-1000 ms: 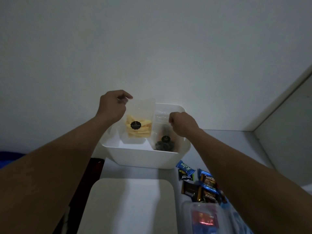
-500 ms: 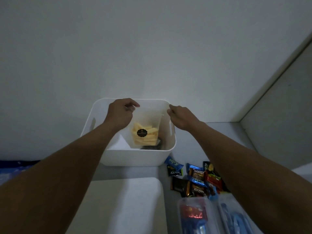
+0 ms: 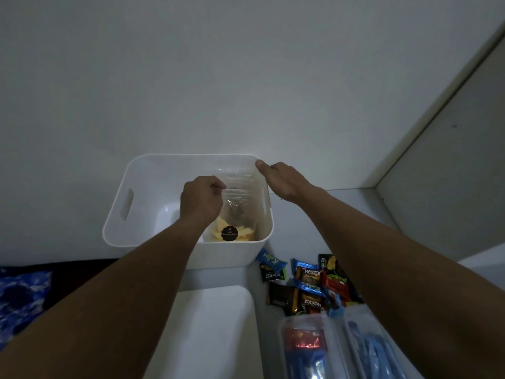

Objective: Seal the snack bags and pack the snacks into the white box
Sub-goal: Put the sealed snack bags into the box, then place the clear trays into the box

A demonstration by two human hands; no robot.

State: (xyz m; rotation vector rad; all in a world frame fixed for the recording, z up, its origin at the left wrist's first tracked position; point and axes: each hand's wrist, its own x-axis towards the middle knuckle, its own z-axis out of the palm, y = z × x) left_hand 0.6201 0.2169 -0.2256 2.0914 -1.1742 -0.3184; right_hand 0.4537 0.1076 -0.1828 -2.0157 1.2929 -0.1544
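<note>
Placement view: snack bag (image 3: 229, 233) of yellow chips is held inside the white box (image 3: 147, 173), at its right end, top edge pinched by the left hand (image 3: 200, 205). At the right rim the right hand (image 3: 281, 181) is laid; its grip cannot be told.

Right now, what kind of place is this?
Probably a home, maybe a bedroom corner: a white table against a plain wall, snack packets beside a white box, and blue patterned cloth, perhaps bedding, at the left.
</note>
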